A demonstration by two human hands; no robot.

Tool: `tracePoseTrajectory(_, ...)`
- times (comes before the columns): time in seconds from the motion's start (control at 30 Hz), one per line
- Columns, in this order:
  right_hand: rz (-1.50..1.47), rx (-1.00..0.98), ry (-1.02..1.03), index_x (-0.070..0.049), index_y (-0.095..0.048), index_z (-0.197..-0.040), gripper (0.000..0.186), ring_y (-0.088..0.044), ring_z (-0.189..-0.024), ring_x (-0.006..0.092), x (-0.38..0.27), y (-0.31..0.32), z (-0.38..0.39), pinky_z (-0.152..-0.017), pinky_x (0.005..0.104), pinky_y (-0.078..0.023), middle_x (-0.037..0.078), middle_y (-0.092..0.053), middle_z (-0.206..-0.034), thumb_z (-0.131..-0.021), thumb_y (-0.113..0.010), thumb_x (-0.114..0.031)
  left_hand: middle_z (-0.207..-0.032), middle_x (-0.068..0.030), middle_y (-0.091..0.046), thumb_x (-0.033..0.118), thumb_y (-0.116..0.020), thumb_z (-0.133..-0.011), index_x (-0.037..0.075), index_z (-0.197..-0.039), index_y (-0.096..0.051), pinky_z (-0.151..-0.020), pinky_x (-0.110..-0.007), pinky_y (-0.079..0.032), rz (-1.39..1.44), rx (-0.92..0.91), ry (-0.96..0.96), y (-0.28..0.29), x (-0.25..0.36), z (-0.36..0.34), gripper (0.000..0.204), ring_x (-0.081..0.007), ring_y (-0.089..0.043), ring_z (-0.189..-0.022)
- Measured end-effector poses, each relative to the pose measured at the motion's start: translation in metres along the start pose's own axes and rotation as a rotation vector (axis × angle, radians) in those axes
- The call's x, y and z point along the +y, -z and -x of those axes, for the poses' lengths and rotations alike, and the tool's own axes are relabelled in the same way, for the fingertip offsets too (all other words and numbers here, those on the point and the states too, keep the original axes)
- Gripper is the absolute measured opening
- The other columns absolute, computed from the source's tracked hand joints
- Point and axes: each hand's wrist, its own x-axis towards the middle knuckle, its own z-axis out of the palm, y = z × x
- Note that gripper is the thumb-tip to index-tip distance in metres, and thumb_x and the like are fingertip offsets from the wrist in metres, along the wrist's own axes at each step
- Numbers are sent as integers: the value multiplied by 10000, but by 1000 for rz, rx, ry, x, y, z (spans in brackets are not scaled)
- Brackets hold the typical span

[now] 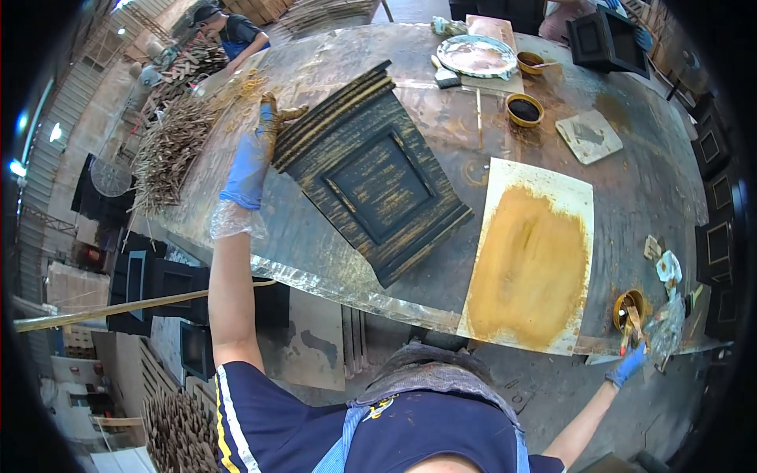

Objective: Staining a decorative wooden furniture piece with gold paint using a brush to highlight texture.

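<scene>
A black wooden pedestal box [382, 185] with a recessed panel and gold-brown streaks sits tilted on the table, its flared end toward the far left. My left hand [266, 130], in a blue glove stained brown, grips that flared end. Far to the right, at the table's near edge, my blue-gloved right hand [628, 364] is closed around a paintbrush [633, 323]. The brush's far end is at a small yellow bowl [619, 306]; the hand's fingers are partly hidden.
A white board [582, 213] smeared with ochre paint lies right of the box. Beyond are a bowl of dark liquid [524, 110], a paint-crusted plate [477, 57] and a flat brush [445, 76]. Bundled sticks [177, 150] pile up at left. Another person [236, 39] works at the far left.
</scene>
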Motion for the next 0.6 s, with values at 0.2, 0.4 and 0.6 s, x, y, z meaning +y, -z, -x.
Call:
tracePoseTrajectory(0.2,22,-109,-27,-1,-567,-856,263,-518,-705,149,11,5,13,-645,288,-420,61,-554,-778,-819,-368,-169,-1250,-103,-308,177,-337,-853,11,-1225,-270,-930,-275,-244,-52,115,-132,29,-23,13,413,-173,-316,-1124)
tracePoseTrajectory(0.4,112,89,140,-24,-526,-851,169,-511,-730,114,-2,13,23,-662,252,-420,39,-541,-792,-812,-425,-154,-1203,-97,-368,299,-326,-851,3,-1225,-265,-877,-282,-318,-203,-187,-162,47,-45,-15,481,-174,-388,-1061)
tracePoseTrajectory(0.6,464,-81,247,-29,-538,-852,121,-536,-732,147,-27,-16,36,-659,252,-414,84,-568,-824,-775,-475,-98,-1143,-97,-431,361,-322,-849,-6,-1183,-340,-839,-284,-360,-143,-151,-137,54,-56,-33,496,-169,-434,-1012)
